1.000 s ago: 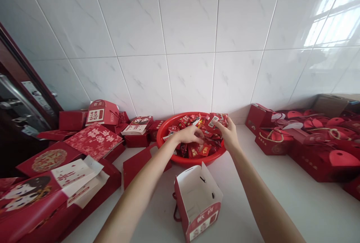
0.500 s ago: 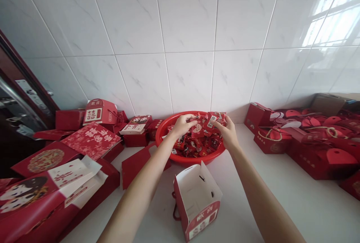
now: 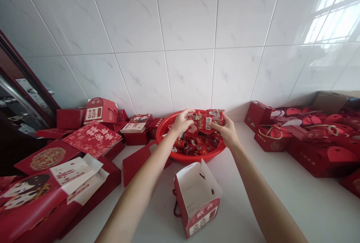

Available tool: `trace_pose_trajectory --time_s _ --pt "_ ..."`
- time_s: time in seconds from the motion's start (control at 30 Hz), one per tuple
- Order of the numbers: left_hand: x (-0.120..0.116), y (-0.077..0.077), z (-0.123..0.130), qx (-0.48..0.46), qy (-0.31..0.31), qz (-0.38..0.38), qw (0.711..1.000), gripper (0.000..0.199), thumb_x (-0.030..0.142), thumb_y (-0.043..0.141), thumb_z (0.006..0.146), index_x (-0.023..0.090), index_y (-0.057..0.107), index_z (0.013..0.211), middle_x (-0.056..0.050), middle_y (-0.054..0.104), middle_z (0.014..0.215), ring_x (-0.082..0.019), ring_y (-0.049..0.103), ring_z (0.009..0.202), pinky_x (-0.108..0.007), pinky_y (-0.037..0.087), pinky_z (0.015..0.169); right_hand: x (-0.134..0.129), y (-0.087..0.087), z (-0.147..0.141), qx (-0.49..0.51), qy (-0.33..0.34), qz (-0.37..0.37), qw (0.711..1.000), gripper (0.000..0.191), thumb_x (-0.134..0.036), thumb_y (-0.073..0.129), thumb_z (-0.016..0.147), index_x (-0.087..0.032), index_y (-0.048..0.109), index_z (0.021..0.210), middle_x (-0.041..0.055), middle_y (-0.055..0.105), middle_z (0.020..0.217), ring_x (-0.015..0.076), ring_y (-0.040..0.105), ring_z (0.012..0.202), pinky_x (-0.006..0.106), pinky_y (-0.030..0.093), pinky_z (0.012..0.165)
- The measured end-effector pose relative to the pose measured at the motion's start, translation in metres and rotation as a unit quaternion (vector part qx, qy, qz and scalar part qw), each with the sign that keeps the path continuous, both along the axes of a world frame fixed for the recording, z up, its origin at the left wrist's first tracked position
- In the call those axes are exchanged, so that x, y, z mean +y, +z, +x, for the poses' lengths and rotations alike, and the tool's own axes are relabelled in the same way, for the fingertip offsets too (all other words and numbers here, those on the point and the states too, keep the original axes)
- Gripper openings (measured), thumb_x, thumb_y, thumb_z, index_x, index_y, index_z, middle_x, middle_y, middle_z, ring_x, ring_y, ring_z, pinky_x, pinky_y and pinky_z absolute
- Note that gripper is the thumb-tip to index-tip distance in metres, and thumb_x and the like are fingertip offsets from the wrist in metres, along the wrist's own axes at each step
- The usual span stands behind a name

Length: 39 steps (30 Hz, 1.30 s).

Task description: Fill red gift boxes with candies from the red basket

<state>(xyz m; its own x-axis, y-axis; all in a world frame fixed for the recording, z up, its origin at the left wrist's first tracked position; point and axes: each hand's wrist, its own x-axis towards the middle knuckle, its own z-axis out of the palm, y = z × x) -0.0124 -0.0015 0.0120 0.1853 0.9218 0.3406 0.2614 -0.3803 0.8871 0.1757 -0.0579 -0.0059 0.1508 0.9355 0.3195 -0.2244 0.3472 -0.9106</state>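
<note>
A red plastic basin (image 3: pixel 206 157) full of small red wrapped packets stands against the wall. Over its left part, my left hand (image 3: pixel 182 123) pinches the edge of a red packet (image 3: pixel 192 128). My right hand (image 3: pixel 227 131) grips another red packet (image 3: pixel 216 116) with a white label, above the basin's right side. The two packets are close together, partly overlapping. In front of the basin, between my forearms, an open red box (image 3: pixel 198 194) with a white inside and a dark red cord stands on the white surface. Nothing shows inside it.
Red boxes and flat printed cartons (image 3: pixel 92 138) are piled at the left. Many red boxes with rope handles (image 3: pixel 274 138) stand at the right. A tiled wall (image 3: pixel 188 78) rises behind, and a metal-fitted door frame is at far left.
The packet in my right hand has shifted slightly left, nearer the one at my left hand. The view has tilted a little. The open box has stayed in place.
</note>
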Motion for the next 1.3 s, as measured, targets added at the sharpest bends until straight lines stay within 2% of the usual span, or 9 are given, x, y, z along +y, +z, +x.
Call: trace_pose_trajectory --time_s 0.13,0.33,0.4,0.47,0.6,0.77,0.87,1.07,1.3 --pt "0.003 -0.004 0.000 0.025 0.019 0.030 0.999 0.042 0.005 0.059 0.068 0.017 0.065 0.109 -0.008 0.070 0.109 -0.020 0.067 0.102 -0.028 0.054 0.085 0.000 0.000 0.000 -0.004 -0.003 -0.004 1.000 0.044 -0.038 0.089 0.054 -0.022 0.068 0.089 0.0022 0.077 0.086 0.0240 0.071 0.077 0.039 0.059 0.074" --pt "0.001 -0.002 -0.001 0.121 0.143 0.099 0.977 0.042 0.001 0.058 0.070 0.017 0.068 0.107 -0.010 0.070 0.119 -0.022 0.067 0.107 -0.032 0.053 0.094 0.001 0.000 -0.002 0.017 -0.012 -0.013 1.000 0.044 -0.035 0.090 0.053 -0.021 0.068 0.089 0.0025 0.078 0.085 0.0240 0.072 0.076 0.039 0.060 0.074" --pt "-0.004 0.001 0.001 0.155 0.090 0.120 0.976 0.033 0.003 0.056 0.074 0.017 0.072 0.099 -0.008 0.074 0.110 -0.020 0.069 0.100 -0.031 0.054 0.091 0.002 0.000 -0.002 0.021 -0.022 -0.010 0.999 0.045 -0.035 0.090 0.053 -0.021 0.068 0.089 0.0025 0.077 0.085 0.0235 0.072 0.076 0.038 0.060 0.073" --pt "-0.012 0.003 0.005 0.224 -0.035 0.101 0.969 0.024 0.005 0.055 0.075 0.017 0.074 0.085 -0.004 0.077 0.092 -0.019 0.071 0.089 -0.029 0.054 0.085 0.002 -0.001 -0.002 0.025 -0.036 -0.005 0.999 0.045 -0.036 0.090 0.053 -0.021 0.068 0.090 0.0026 0.077 0.084 0.0235 0.071 0.075 0.038 0.060 0.072" --pt "-0.027 0.004 0.015 0.383 -0.249 0.014 0.889 0.018 0.013 0.062 0.073 0.019 0.076 0.083 -0.002 0.079 0.088 -0.019 0.072 0.083 -0.026 0.052 0.077 0.003 -0.002 -0.001 0.037 -0.048 -0.006 0.998 0.046 -0.037 0.090 0.053 -0.020 0.067 0.089 0.0021 0.076 0.082 0.0235 0.071 0.074 0.038 0.060 0.071" --pt "-0.034 0.001 0.025 0.540 -0.262 0.070 0.797 0.023 0.027 0.068 0.071 0.021 0.073 0.093 -0.007 0.076 0.098 -0.026 0.070 0.088 -0.030 0.048 0.068 0.005 -0.005 -0.001 0.034 -0.046 -0.002 0.998 0.044 -0.034 0.088 0.055 -0.021 0.067 0.091 0.0022 0.076 0.084 0.0234 0.071 0.076 0.037 0.060 0.072" --pt "-0.034 -0.001 0.030 0.589 -0.233 0.077 0.770 0.035 0.023 0.068 0.068 0.022 0.070 0.103 -0.010 0.074 0.106 -0.029 0.069 0.092 -0.031 0.046 0.067 0.007 -0.006 0.000 0.031 -0.043 0.004 0.999 0.044 -0.035 0.088 0.056 -0.021 0.067 0.092 0.0026 0.076 0.086 0.0240 0.072 0.077 0.038 0.060 0.073" --pt "-0.034 0.000 0.028 0.562 -0.235 0.017 0.792 0.036 0.019 0.069 0.066 0.021 0.069 0.101 -0.007 0.075 0.104 -0.025 0.069 0.088 -0.029 0.047 0.065 0.006 -0.005 -0.001 0.028 -0.043 0.002 0.999 0.044 -0.036 0.089 0.055 -0.020 0.067 0.090 0.0029 0.076 0.085 0.0235 0.071 0.076 0.037 0.060 0.072" --pt "-0.029 0.004 0.018 0.462 -0.185 -0.008 0.867 0.018 0.015 0.063 0.075 0.018 0.074 0.089 -0.004 0.077 0.088 -0.022 0.070 0.080 -0.028 0.049 0.069 0.005 -0.004 -0.001 0.041 -0.037 0.007 0.998 0.043 -0.035 0.088 0.055 -0.020 0.067 0.090 0.0022 0.076 0.083 0.0222 0.071 0.074 0.036 0.060 0.070"
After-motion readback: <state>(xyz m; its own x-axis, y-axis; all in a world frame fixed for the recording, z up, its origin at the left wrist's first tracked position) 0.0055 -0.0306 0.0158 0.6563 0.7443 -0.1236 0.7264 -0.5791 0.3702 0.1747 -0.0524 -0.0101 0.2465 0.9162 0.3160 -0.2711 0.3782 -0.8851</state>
